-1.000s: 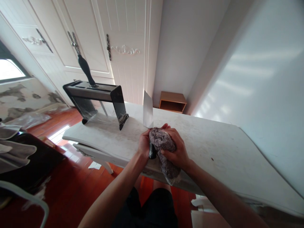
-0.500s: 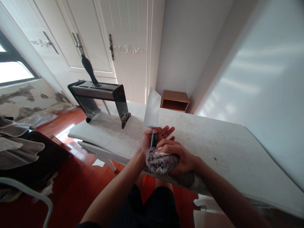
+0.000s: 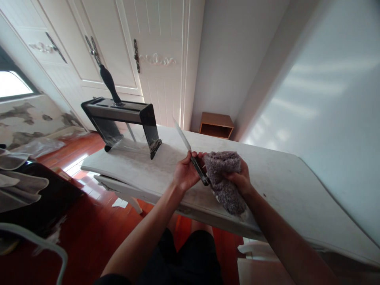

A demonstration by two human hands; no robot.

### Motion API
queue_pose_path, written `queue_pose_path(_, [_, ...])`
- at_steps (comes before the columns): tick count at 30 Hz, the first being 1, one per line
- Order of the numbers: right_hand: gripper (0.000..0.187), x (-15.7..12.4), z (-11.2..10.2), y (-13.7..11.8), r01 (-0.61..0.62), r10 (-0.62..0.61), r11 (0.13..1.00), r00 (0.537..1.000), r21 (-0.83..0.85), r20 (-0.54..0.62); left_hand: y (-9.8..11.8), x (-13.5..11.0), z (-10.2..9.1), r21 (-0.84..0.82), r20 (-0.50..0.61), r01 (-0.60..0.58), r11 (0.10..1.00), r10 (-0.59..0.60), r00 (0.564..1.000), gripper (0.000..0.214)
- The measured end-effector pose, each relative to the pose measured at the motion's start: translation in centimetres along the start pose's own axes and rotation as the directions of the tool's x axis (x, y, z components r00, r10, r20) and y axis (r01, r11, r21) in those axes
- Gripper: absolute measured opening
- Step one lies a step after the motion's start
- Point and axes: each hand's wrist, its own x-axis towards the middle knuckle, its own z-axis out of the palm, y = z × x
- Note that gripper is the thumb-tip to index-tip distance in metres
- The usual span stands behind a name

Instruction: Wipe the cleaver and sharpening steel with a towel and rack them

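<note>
My left hand (image 3: 184, 174) is closed around a kitchen knife (image 3: 199, 170) near where its black handle meets the blade. The pale broad blade points up and away, turned nearly edge-on. In my right hand (image 3: 242, 180) is a fuzzy grey-purple cloth (image 3: 223, 172), bunched up and hanging down toward the front edge of the table. The cloth is beside the handle's lower end; whether they touch I cannot tell. Both hands are above the dusty white tabletop (image 3: 267, 174).
A black metal frame with an upright dark handle (image 3: 118, 109) stands on the table's left part. Behind are white cabinets (image 3: 160, 31) and a small brown open box (image 3: 216, 124). Dark furniture draped with cloth (image 3: 20, 186) is at left, above the red floor (image 3: 89, 237).
The knife has turned from showing its flat side to nearly edge-on, tilting left. My right hand and the cloth have moved off the handle to the right, and the cloth has opened out.
</note>
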Motion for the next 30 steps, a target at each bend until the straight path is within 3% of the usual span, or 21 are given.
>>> queue_pose_path(4, [0.031,0.4,0.4,0.3,-0.047,0.055,0.998,0.933,0.031,-0.355,-0.5,0.6,0.4,-0.069,-0.010,-0.113,0.991,0.112,0.994,0.035])
queue_pose_path(9, [0.034,0.9,0.7,0.9,-0.106,0.165,0.984,0.835,0.141,-0.525,-1.6,2.1,1.2,-0.046,-0.034,-0.218,0.975,0.216,0.976,0.036])
queue_pose_path(12, [0.032,0.7,0.4,1.5,-0.094,0.142,0.989,0.825,0.114,-0.547,-2.0,3.0,1.9,-0.076,-0.029,-0.201,0.977,0.200,0.979,0.039])
queue_pose_path(16, [0.030,0.4,-0.1,2.4,-0.003,-0.060,0.993,0.860,-0.122,-0.506,-2.2,3.5,2.3,-0.103,-0.006,-0.153,0.983,0.154,0.988,0.039])
queue_pose_path(22, [0.037,1.4,0.0,3.2,0.009,-0.185,0.918,0.894,-0.396,-0.408,-2.8,3.3,2.6,-0.108,0.029,-0.106,0.988,0.110,0.994,0.041])
queue_pose_path(26, [0.031,2.3,-0.3,3.2,-0.033,-0.126,0.929,0.909,-0.368,-0.398,-2.9,3.2,3.0,-0.029,0.062,-0.096,0.995,0.097,0.993,0.038])
queue_pose_path(30, [0.029,2.6,-1.4,2.9,-0.097,-0.040,0.958,0.884,-0.268,-0.465,-2.0,3.2,2.6,0.058,0.041,-0.087,0.994,0.085,0.996,0.034])
